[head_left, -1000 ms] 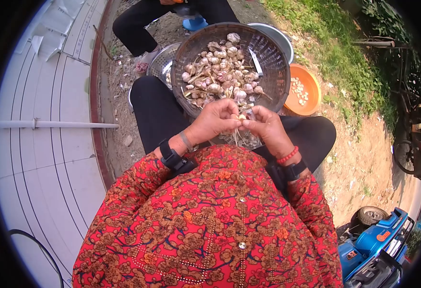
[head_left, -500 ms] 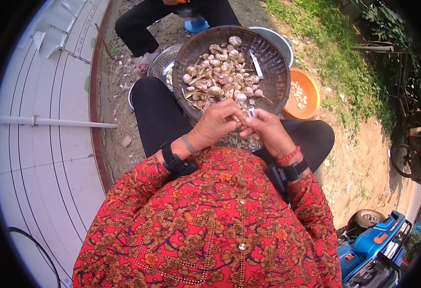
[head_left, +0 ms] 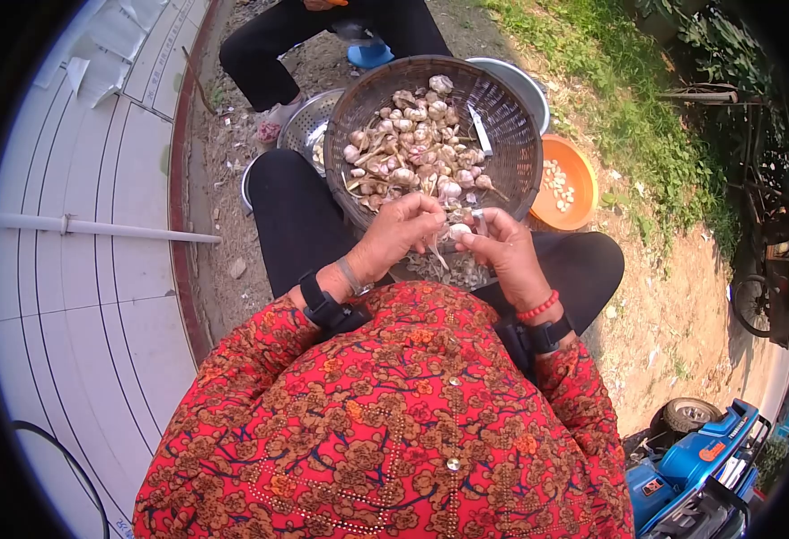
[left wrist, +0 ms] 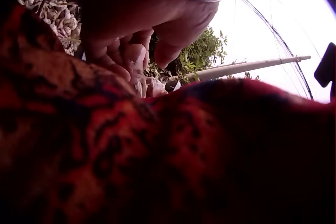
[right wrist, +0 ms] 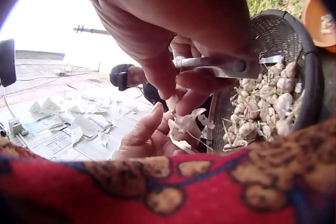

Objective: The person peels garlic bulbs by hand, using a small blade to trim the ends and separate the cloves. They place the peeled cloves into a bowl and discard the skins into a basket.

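My left hand (head_left: 394,235) pinches a pale strip of garlic peel (head_left: 438,255) that dangles from its fingertips. Close on its right, my right hand (head_left: 511,259) holds a whitish garlic clove (head_left: 459,232) by thumb and finger. Along the right fingers lies a small metal knife (right wrist: 223,67), its rivet showing in the right wrist view. Papery skin (right wrist: 185,125) hangs at the left fingers there. Both hands are over the near rim of a dark woven basket (head_left: 518,148) heaped with garlic bulbs (head_left: 412,148). Sleeve cloth covers much of the left wrist view.
A second knife (head_left: 480,130) lies inside the basket. To its right stands an orange basin (head_left: 585,171) with peeled cloves; a perforated metal colander (head_left: 300,121) sits at left. Another person's dark-trousered leg (head_left: 264,54) is across from me. A blue vehicle (head_left: 695,458) stands lower right.
My hands were together at the fingertips and have drawn slightly apart. The clove now shows white at the right thumb, and a strip of peel hangs from the left fingers.
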{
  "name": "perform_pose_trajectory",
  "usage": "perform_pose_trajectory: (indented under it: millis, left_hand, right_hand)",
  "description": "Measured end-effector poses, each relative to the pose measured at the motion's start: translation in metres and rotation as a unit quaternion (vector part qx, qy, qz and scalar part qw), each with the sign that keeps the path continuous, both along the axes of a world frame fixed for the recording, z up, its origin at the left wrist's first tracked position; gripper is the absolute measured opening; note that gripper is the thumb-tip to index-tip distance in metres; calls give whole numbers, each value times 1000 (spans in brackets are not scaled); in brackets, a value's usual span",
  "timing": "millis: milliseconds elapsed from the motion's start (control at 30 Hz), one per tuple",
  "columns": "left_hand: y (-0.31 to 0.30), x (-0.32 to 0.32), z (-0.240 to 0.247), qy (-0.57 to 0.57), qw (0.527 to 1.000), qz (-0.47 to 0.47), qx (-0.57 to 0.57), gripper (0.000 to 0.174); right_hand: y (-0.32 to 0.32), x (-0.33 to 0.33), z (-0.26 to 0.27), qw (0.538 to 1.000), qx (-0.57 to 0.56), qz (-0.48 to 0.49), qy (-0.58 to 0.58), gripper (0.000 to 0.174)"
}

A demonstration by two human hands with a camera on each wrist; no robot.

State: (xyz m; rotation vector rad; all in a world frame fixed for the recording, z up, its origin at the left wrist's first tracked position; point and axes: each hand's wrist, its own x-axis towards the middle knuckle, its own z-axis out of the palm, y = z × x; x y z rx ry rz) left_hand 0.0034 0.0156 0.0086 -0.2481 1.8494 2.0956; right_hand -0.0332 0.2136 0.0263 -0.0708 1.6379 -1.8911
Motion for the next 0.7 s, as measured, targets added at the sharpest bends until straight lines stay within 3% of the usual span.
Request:
perform_pose_trajectory:
  millis: [167,300,400,600,700]
  left_hand:
    - [3,-1,-4,-26,999,-34,-11,27]
    - [5,-1,-3,37,998,-52,-19,20]
    - [3,-1,-5,54,997,-52,-5,17]
    - [1,1,-2,-1,997,-27,79,16]
    - [-1,1,-2,-8,996,-42,78,17]
  right_hand:
    - [2,-4,-13,998,5,22,53,14]
    - [0,-4,-2,996,34,43,70,17]
    - [-3,-5,0,996,22,52,67,25]
    - [-8,-9,-16,982,12,19,188,42]
    - [-9,-9,-10,963,87,53,251,46]
